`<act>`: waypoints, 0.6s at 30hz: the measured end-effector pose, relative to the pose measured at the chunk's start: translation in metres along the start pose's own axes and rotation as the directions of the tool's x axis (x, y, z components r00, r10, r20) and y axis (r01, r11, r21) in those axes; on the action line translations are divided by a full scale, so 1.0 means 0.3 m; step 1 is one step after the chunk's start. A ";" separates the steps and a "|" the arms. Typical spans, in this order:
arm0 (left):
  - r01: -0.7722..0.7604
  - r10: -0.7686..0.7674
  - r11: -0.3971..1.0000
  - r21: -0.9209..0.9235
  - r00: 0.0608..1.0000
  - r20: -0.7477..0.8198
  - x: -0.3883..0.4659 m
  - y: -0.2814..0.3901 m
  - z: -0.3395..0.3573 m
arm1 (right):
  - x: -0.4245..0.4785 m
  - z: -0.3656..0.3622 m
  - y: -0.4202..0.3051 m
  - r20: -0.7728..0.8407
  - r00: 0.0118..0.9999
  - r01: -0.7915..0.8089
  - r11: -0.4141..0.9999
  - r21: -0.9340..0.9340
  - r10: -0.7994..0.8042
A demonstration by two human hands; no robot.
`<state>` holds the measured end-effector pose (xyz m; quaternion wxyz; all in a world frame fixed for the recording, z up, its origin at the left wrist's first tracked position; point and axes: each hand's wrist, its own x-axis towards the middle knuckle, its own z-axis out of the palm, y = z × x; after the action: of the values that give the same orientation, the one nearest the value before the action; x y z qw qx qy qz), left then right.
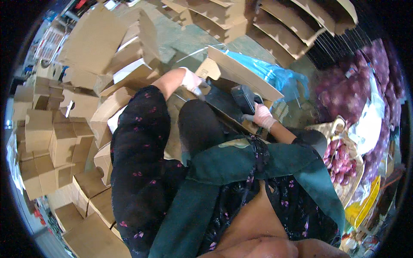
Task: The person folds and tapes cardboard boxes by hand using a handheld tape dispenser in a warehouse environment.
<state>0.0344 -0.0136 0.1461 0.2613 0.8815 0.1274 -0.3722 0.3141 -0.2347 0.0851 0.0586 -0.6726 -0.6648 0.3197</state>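
Between my knees stands an open cardboard carton (246,72) with a dark interior. My right hand (264,116), in a pale glove with grey fingertips, grips a black boxy object (243,96) over the carton's right part. What that object is cannot be made out. My left hand (193,83), gloved the same way, is at the carton's left end with its fingers pointing down. Whether those fingers hold the carton's edge is unclear. A notched cardboard flap (208,69) rises just beyond them. Dark material (222,96) lies inside the carton.
Many cardboard boxes (64,142) are stacked on the left, with open cartons (129,61) ahead of them. Beyond the carton lies blue plastic sheeting (267,71). Cardboard trays (284,29) stand farther off. On the right are mesh sacks of red onions (345,87) and an open sack of onions (340,161).
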 end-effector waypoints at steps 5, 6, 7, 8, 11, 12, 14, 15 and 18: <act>-0.018 0.063 0.980 0.198 0.973 -0.221 -0.027 0.010 0.012 | -0.041 -0.120 -0.053 -0.137 0.974 0.225 0.844 0.487 -0.181; 0.045 0.037 0.967 0.252 0.949 -0.312 -0.037 0.016 0.011 | -0.058 -0.164 -0.071 -0.113 0.983 0.184 0.861 0.473 -0.147; 0.029 -0.027 1.000 -0.003 0.904 -0.428 -0.052 0.014 0.025 | -0.078 -0.195 -0.093 -0.280 0.949 0.260 0.865 0.429 -0.146; 0.164 -0.144 0.986 0.008 0.884 -0.446 -0.059 0.017 0.032 | -0.094 -0.258 -0.107 -0.251 0.961 0.241 0.803 0.545 -0.118; 0.359 -0.360 0.925 -0.124 0.726 -0.586 -0.052 0.019 0.078 | -0.022 -0.393 -0.134 -0.455 0.888 0.302 0.827 0.475 -0.062; 0.339 -0.345 0.927 -0.160 0.606 -0.717 -0.047 0.018 0.122 | 0.013 -0.426 -0.127 -0.471 0.876 0.364 0.784 0.503 -0.104; 0.311 -0.373 0.915 -0.258 0.405 -0.835 -0.007 0.027 0.182 | 0.132 -0.461 -0.095 -0.539 0.840 0.377 0.790 0.484 -0.071; 0.308 -0.423 0.894 -0.326 0.342 -0.839 0.017 0.034 0.202 | 0.192 -0.467 -0.071 -0.467 0.884 0.319 0.717 0.619 0.010; 0.259 -0.609 0.789 -0.558 0.207 -0.765 0.061 0.032 0.255 | 0.355 -0.446 -0.033 -0.496 0.868 0.247 0.843 0.477 0.026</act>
<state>0.0059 -0.0638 0.0915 0.1590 0.8026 0.5531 0.1569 0.3642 -0.0880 0.1582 0.4235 -0.6476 -0.5543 0.3067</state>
